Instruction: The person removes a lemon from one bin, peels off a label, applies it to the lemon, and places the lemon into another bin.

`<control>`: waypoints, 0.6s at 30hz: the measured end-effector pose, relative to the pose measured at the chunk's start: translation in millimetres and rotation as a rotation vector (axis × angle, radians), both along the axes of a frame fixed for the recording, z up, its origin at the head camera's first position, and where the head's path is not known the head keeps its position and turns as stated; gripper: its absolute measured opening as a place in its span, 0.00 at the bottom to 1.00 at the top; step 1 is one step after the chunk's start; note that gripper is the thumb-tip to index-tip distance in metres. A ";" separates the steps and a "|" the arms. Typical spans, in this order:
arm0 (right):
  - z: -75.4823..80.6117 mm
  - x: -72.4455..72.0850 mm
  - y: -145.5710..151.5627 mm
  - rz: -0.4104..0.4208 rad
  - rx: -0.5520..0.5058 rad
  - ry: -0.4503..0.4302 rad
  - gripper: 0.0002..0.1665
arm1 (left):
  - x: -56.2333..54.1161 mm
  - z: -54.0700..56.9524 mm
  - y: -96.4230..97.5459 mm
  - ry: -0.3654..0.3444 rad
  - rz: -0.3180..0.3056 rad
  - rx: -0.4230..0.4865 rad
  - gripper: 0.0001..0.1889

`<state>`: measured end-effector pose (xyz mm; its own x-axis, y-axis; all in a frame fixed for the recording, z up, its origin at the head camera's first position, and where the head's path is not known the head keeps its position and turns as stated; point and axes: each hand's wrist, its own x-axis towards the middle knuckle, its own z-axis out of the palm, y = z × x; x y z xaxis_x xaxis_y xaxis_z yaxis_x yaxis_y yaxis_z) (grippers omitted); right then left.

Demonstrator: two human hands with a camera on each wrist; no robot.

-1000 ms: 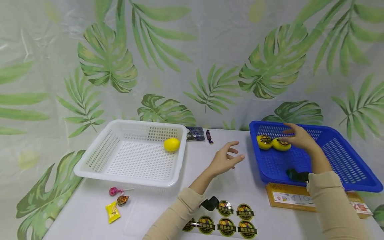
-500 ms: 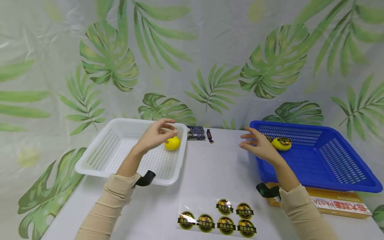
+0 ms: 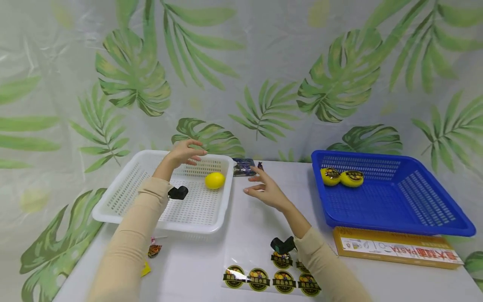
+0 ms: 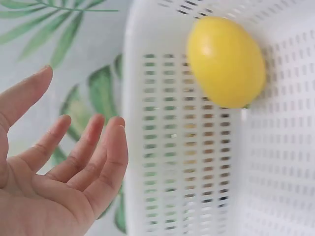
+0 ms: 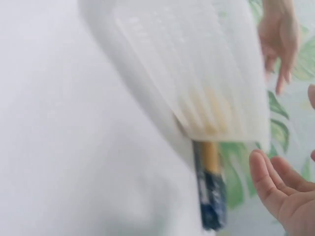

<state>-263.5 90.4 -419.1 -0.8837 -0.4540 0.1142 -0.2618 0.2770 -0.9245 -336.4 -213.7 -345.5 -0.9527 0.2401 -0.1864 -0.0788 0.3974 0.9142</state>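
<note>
A single yellow lemon [image 3: 214, 180] lies at the right end inside the white plastic basket [image 3: 196, 227]. My left hand [image 3: 185, 152] hovers over that basket's back side, fingers spread and slightly bent, holding nothing. In the left wrist view its fingertips are by the basket's rim, apart from the lemon [image 4: 226, 61]. My right hand [image 3: 266, 189] is in the air just right of the white basket, fingers loosely bent around nothing. Two lemons [image 3: 351, 178] with dark round labels sit in the back left corner of the blue basket [image 3: 400, 229].
A transparent sheet of round fruit stickers [image 3: 258, 279] lies at the front, partly under my right forearm. A pasta box [image 3: 400, 247] stands before the blue basket. Behind are a dark packet [image 3: 243, 167] and a wrapped candy [image 3: 260, 165]; another candy [image 3: 154, 251] lies front left.
My right hand has moved left, from over the blue basket to beside the white one. My left hand has moved left and back, over the white basket. The lemons stay put.
</note>
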 end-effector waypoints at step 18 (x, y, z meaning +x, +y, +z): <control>-0.3 24.7 -52.6 0.143 -0.063 -0.114 0.39 | -11.8 -61.4 27.7 -0.100 -0.044 -0.269 0.27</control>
